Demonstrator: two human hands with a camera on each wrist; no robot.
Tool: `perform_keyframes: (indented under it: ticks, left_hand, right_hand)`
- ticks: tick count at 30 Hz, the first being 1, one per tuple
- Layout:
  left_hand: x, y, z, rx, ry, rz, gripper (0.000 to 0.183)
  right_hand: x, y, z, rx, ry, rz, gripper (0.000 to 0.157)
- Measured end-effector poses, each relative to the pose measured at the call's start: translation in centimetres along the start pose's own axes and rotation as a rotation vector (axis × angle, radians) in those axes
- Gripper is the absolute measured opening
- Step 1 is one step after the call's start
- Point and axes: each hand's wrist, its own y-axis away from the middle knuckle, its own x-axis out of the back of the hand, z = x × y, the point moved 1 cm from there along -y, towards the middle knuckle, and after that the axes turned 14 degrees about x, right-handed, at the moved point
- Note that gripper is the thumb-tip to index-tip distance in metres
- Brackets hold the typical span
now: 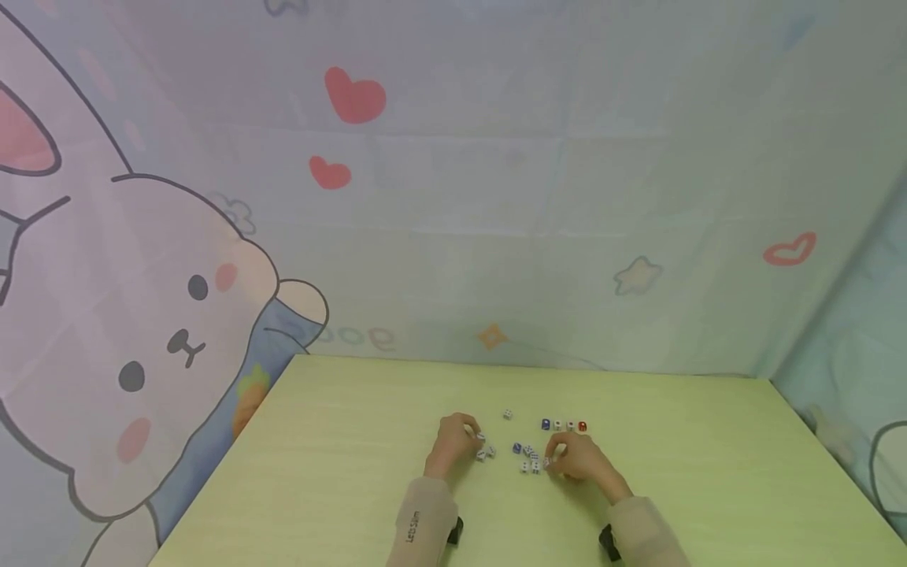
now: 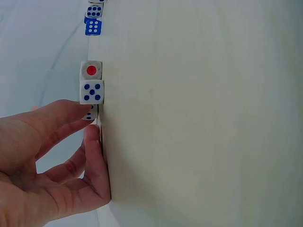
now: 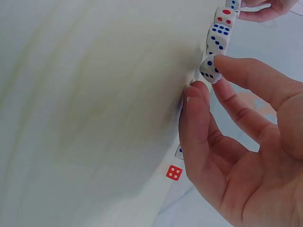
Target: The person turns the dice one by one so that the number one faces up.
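Observation:
In the head view my left hand (image 1: 453, 441) is on the table with its fingertips at a white die (image 1: 481, 436). The left wrist view shows a finger over that die (image 2: 90, 113), partly covering it; two more white dice (image 2: 92, 91) sit just beside. My right hand (image 1: 577, 458) pinches a white die (image 3: 210, 70) between thumb and finger, and the die looks tilted in the right wrist view. Close to its left is a cluster of several white dice (image 1: 534, 467) with one blue die (image 1: 517, 448).
Behind the right hand runs a short row: a blue die (image 1: 546, 424), two white dice (image 1: 558, 425) and a red die (image 1: 583, 426). A lone white die (image 1: 508, 414) lies farther back. The pale table (image 1: 340, 441) ends at a printed cloth backdrop (image 1: 453, 268).

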Motion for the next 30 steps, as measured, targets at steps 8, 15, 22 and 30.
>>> perform_keyframes:
  ticks: [8,15,22,30]
  left_hand:
    - [0.24,0.11,0.28,-0.004,-0.013,0.012,0.011]
    - [-0.04,-0.03,0.08,-0.009,-0.007,0.012,0.01]
    - [-0.04,0.04,-0.01,-0.002,0.002,-0.004,0.011]
    - [-0.05,0.0,0.02,-0.005,-0.007,0.008,0.01]
  right_hand:
    - [0.02,-0.05,-0.14,0.008,0.023,-0.008,0.01]
    - [-0.05,0.2,0.02,0.021,0.016,-0.004,0.011]
    - [-0.15,0.43,0.65,-0.009,0.025,0.001,0.019]
    - [-0.2,0.23,0.36,-0.023,0.084,-0.001,0.016]
